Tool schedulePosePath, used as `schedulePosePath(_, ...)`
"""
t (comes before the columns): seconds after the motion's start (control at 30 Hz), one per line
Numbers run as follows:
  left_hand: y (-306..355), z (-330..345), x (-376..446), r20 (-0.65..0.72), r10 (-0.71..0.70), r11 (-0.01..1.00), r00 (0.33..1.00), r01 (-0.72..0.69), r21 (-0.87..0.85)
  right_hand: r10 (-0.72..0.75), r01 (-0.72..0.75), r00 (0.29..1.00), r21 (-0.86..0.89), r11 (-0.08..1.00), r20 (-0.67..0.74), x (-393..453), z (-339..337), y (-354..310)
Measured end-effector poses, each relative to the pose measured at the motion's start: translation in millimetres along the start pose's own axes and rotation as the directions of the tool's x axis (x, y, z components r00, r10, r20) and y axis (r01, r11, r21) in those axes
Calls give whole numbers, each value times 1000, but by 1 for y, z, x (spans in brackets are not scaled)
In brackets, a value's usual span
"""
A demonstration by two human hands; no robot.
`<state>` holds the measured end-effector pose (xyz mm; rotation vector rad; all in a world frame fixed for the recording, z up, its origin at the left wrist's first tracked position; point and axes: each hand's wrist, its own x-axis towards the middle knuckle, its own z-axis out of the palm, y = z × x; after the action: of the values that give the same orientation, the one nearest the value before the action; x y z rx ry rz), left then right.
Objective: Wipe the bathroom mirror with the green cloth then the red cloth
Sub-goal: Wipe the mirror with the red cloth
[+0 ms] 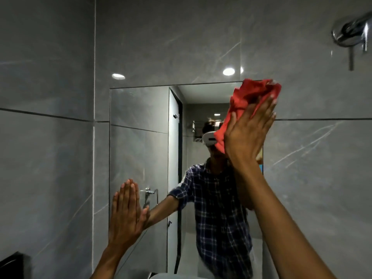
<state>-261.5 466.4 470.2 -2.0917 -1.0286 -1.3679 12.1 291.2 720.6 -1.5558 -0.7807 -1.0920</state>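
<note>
Red cloth (246, 99): soft, light, probably crumples; best held under a flat palm.
Right grip (247, 135): fingers straight, pressing it on mirror (138, 109).
Left grip (124, 216): flat on mirror.

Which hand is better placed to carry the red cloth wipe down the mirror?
Right. The right hand presses the red cloth with straight fingers against the mirror at its top right corner. The left hand holds no cloth and lies flat at the mirror's lower left edge.

On the mirror (141, 141), the cloth (247, 97) is pressed upper right under the right hand (247, 137), the left hand (124, 214) lower left.
</note>
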Motion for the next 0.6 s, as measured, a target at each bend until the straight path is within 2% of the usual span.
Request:
schedulePosePath(0.1,2,3,2,15,-8,1000,1000,8,11,142,-140,989,38,989,-39,26,7,-39)
schedulePosePath(0.17,-1,5,1,41,-13,1000,999,12,17,110,-107,992,56,993,-55,19,19,-66)
schedulePosePath(0.27,-4,8,3,32,-27,999,999,25,34,-60,62,998,125,990,-22,-9,43,-117)
schedulePosePath(0.4,0,2,1,36,-31,1000,999,31,-1,-265,251,964,264,931,17,-63,71,-195)
schedulePosePath(0.5,-1,4,2,-6,-20,1000,1000,20,-16,-442,401,896,331,854,55,-97,91,-239)
schedulePosePath(0.6,-6,7,2,-19,-16,1000,1000,16,-13,-612,552,786,342,761,94,-111,105,-248)
